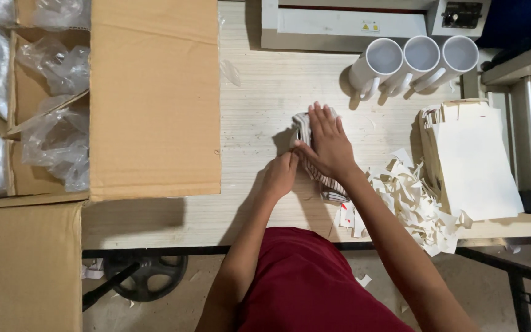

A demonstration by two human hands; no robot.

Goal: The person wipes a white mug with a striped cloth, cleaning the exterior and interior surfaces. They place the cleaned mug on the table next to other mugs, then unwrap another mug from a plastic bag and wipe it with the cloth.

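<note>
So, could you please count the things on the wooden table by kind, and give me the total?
White mugs: 3
Striped white sleeve under both hands: 1
Stack of flat white boxes: 1
Heap of white paper scraps: 1
Open cardboard carton: 1
Grey machines at the back and right edge: 2
Total: 9

Pale wooden table (265, 92), dusty concrete floor (173, 307).

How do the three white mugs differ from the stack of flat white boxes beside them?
The white mugs are round, lie on their sides and stand apart from the hands; the flat white boxes are flat, rectangular and stacked. Both are white and rest on the table, untouched.
</note>
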